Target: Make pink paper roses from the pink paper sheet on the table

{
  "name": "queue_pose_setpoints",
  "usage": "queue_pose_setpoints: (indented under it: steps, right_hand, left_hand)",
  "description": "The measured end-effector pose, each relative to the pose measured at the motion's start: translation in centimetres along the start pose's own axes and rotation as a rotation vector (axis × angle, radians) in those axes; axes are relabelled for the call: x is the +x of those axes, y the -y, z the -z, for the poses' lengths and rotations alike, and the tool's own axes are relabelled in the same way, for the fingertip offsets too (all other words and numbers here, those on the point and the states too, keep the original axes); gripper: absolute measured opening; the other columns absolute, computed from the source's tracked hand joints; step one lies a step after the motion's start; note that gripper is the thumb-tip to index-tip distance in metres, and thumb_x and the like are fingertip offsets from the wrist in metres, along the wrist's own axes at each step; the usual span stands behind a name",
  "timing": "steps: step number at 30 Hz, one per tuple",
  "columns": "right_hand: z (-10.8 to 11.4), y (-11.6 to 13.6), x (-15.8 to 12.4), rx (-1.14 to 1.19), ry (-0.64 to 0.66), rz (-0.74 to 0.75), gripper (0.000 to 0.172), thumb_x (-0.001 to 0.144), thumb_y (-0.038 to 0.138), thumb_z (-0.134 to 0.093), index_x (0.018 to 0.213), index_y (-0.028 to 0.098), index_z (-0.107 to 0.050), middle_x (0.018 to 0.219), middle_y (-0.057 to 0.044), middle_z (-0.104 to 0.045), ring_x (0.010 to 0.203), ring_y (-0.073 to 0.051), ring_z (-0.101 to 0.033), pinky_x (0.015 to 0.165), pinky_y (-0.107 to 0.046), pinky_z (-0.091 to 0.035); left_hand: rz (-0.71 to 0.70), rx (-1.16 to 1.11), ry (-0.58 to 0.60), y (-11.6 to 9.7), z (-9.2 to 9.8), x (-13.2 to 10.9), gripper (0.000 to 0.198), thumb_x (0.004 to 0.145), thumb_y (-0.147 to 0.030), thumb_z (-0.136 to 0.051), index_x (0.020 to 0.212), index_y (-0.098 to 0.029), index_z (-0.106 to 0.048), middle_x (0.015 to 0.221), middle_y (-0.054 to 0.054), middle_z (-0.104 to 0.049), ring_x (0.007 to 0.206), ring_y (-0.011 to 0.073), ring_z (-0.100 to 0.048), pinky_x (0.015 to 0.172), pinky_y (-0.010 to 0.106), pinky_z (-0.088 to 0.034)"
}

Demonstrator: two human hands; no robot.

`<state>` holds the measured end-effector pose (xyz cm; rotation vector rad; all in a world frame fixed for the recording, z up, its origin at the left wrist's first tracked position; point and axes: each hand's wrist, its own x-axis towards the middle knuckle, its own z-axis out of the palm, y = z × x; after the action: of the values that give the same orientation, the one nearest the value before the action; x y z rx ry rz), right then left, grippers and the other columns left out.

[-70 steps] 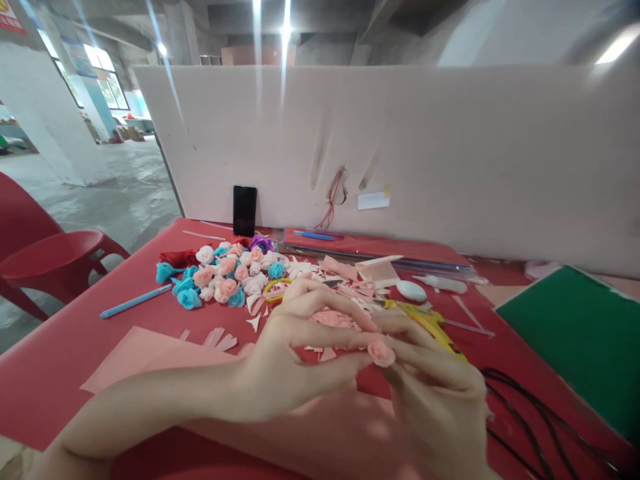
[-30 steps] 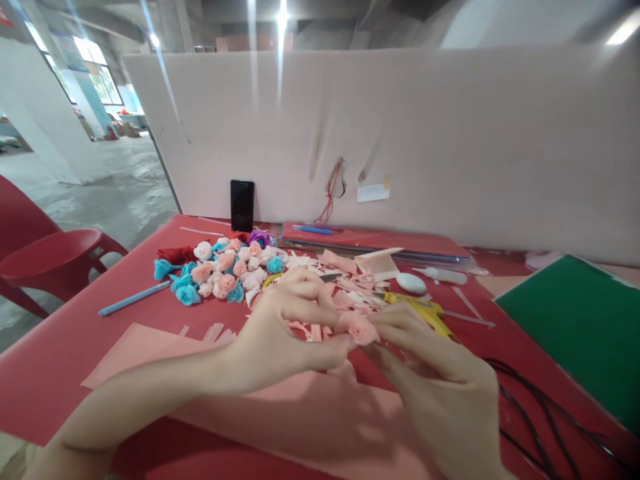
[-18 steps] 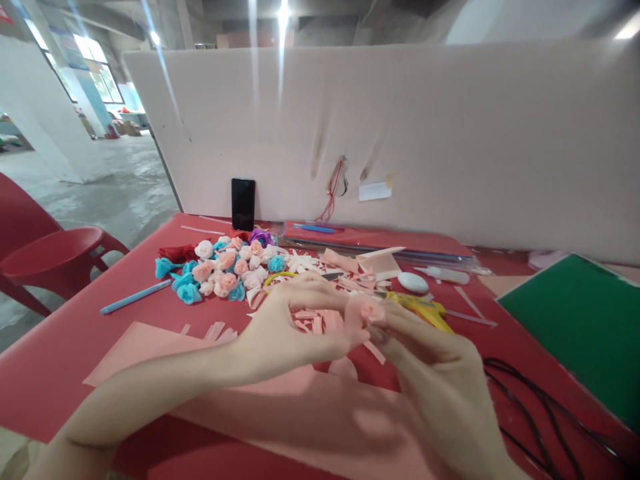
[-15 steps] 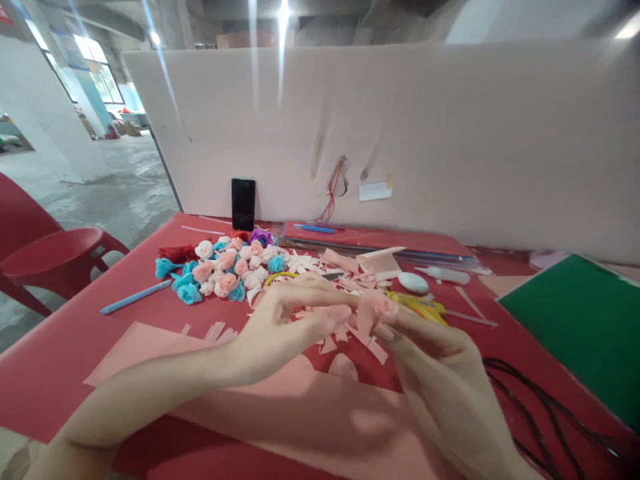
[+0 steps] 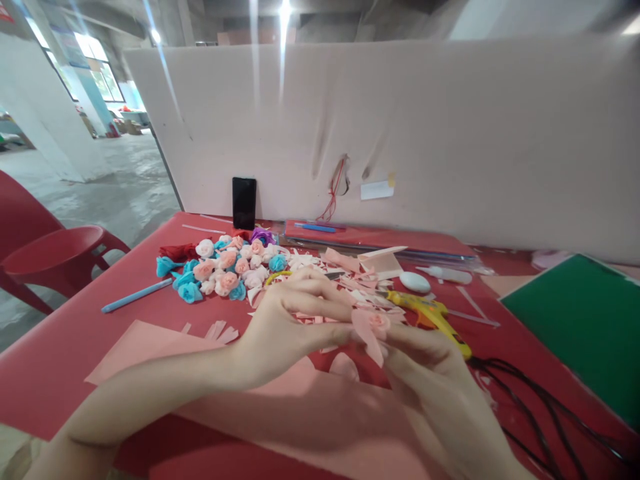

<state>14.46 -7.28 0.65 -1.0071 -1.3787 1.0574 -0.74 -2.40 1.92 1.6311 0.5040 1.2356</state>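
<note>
Between the fingertips of my right hand [image 5: 435, 380] is a small pink paper rose [image 5: 380, 325], its rolled centre facing up. A loose-edged pink paper petal [image 5: 367, 332] stands against the rose's left side. My left hand [image 5: 285, 327] has thumb and forefinger closed on that petal's left edge. Below the hands, a cut petal [image 5: 344, 367] lies close to a large pink paper sheet [image 5: 300, 420]. A yellow glue gun [image 5: 427, 312] rests just beyond my right hand.
Finished paper flowers [image 5: 227, 267] in pink, white and blue are heaped at the left. Paper scraps [image 5: 350, 267] and partly hidden scissors [image 5: 277, 276] lie beyond my hands. A black cable [image 5: 540, 393] and green board [image 5: 585, 327] are at the right. A phone [image 5: 245, 203] leans on the back panel.
My left thumb and forefinger have come together on the petal by the rose. The petal now tilts downward. My right hand has shifted slightly lower, showing more of the glue gun.
</note>
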Motion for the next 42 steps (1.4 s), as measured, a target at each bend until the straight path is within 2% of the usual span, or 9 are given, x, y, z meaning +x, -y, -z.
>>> queue_pose_setpoints:
  steps: [9, 13, 16, 22, 28, 34, 42]
  right_hand:
    - [0.0, -0.3, -0.1, -0.004, -0.006, -0.014, 0.026, 0.076, 0.036, -0.063, 0.054, 0.024, -0.063, 0.059, -0.001, -0.059, 0.057, -0.016, -0.056, 0.053, -0.027, -0.050]
    - [-0.1, -0.3, -0.3, 0.039, -0.004, -0.020, 0.016, 0.075, 0.033, -0.065, 0.062, 0.025, -0.068, 0.060, 0.000, -0.060, 0.057, -0.015, -0.056, 0.052, -0.025, -0.049]
    - [-0.4, -0.2, -0.4, -0.035, -0.024, -0.009, 0.011, 0.074, 0.029, -0.065, 0.066, 0.025, -0.070, 0.062, -0.001, -0.061, 0.059, -0.016, -0.057, 0.054, -0.025, -0.051]
    - [-1.0, 0.2, -0.5, -0.205, -0.141, 0.101, 0.003, 0.071, 0.025, -0.066, 0.070, 0.025, -0.069, 0.071, -0.002, -0.066, 0.065, -0.019, -0.062, 0.052, -0.026, -0.053]
    - [-1.2, 0.6, -0.5, -0.366, -0.223, 0.291, 0.012, 0.073, 0.020, -0.062, 0.062, 0.025, -0.065, 0.058, 0.001, -0.063, 0.054, -0.016, -0.060, 0.049, -0.025, -0.051]
    - [-1.2, 0.7, -0.4, -0.403, -0.212, 0.315, 0.012, 0.074, 0.020, -0.062, 0.068, 0.029, -0.067, 0.059, 0.002, -0.061, 0.054, -0.016, -0.058, 0.046, -0.024, -0.048]
    - [-0.9, 0.7, -0.5, -0.362, -0.141, 0.329, 0.013, 0.077, 0.022, -0.064, 0.068, 0.028, -0.069, 0.063, 0.000, -0.062, 0.058, -0.015, -0.057, 0.052, -0.024, -0.049]
  left_hand:
    - [-0.059, 0.043, -0.021, -0.1, -0.3, -0.1, 0.009, 0.067, -0.023, -0.075, 0.060, -0.018, -0.071, 0.058, 0.002, -0.064, 0.063, 0.0123, -0.054, 0.060, 0.027, -0.047]
    - [-0.101, 0.117, -0.025, 0.5, -0.5, -0.3, 0.014, 0.071, -0.023, -0.071, 0.059, -0.016, -0.070, 0.058, 0.002, -0.062, 0.063, 0.0115, -0.050, 0.058, 0.026, -0.043]
    - [-0.185, 0.118, -0.073, 1.2, -0.7, -0.6, 0.016, 0.073, -0.024, -0.069, 0.059, -0.017, -0.067, 0.057, 0.001, -0.061, 0.062, 0.0115, -0.050, 0.059, 0.027, -0.043]
    - [-0.248, 0.164, -0.137, 1.9, -0.6, -0.7, 0.014, 0.073, -0.019, -0.065, 0.060, -0.017, -0.062, 0.060, 0.000, -0.059, 0.063, 0.0117, -0.049, 0.063, 0.029, -0.042]
    - [-0.269, 0.182, -0.137, 1.8, -0.8, -0.8, 0.016, 0.074, -0.025, -0.068, 0.060, -0.018, -0.064, 0.058, 0.000, -0.059, 0.061, 0.0117, -0.045, 0.061, 0.030, -0.039]
    - [-0.301, 0.212, -0.150, 1.5, -1.0, -0.9, 0.015, 0.073, -0.024, -0.070, 0.059, -0.019, -0.066, 0.054, -0.002, -0.058, 0.060, 0.0116, -0.041, 0.063, 0.031, -0.037]
    - [-0.499, 0.367, -0.109, 0.4, -0.4, -0.4, 0.021, 0.077, -0.027, -0.066, 0.059, -0.017, -0.066, 0.053, 0.000, -0.061, 0.060, 0.0114, -0.044, 0.060, 0.031, -0.039]
